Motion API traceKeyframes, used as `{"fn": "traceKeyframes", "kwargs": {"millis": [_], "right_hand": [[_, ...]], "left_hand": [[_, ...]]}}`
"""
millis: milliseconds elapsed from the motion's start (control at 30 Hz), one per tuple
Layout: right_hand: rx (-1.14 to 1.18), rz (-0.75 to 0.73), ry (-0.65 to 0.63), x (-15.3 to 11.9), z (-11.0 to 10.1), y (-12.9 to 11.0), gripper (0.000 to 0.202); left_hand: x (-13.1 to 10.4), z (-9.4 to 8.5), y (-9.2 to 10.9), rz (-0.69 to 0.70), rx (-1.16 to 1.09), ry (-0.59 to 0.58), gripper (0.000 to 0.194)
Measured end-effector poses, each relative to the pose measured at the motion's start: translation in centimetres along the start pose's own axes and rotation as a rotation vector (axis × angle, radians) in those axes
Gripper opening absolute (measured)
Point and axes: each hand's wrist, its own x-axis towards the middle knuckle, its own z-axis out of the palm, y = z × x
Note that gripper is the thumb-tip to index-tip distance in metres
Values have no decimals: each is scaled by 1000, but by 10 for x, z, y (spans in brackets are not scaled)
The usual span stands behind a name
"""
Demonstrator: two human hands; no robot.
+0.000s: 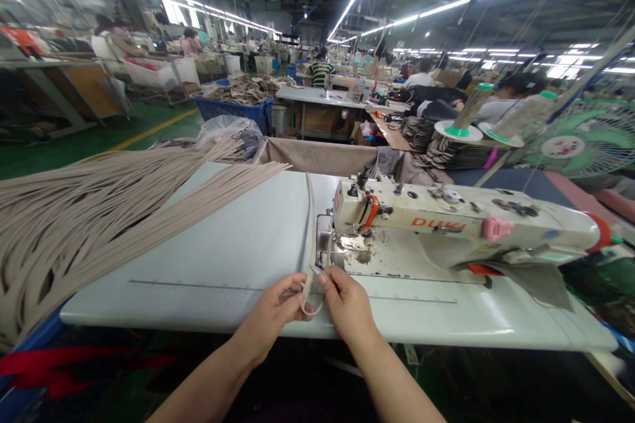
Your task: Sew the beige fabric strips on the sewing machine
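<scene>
A narrow beige fabric strip runs down the pale table, and its lower part curves in a loop between my hands. My left hand pinches the strip near the table's front edge. Closed beside it, my right hand grips a small pointed metal tool; its tip meets the strip. My fingers hide the rest of that tool, so its exact kind does not show. Just beyond my hands stands a white sewing machine, and part of the strip reaches toward its presser foot.
A large bundle of beige strips covers the table's left side. A ruler scale marks the tabletop. Behind are a blue bin of fabric pieces, thread cones and a green fan. Other people sit at machines farther off.
</scene>
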Motion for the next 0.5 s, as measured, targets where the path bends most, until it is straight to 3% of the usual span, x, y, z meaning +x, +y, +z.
{"fn": "traceKeyframes", "kwargs": {"millis": [167,300,333,400,433,500], "right_hand": [[116,36,11,-3,-5,9,34],[140,77,26,-9,-8,16,34],[143,83,27,-12,-9,18,36],[167,67,-38,-21,-13,19,41],[199,57,-125,-27,-16,20,42],[296,71,-381,-41,-24,20,41]], "left_hand": [[0,-5,-1,-47,-65,-42,41],[15,-24,14,-122,-115,-59,38],[23,-32,21,-89,-129,-15,38],[39,-49,38,106,-197,199,38],[47,-58,45,242,-223,321,39],[59,-73,56,379,-70,417,41]]}}
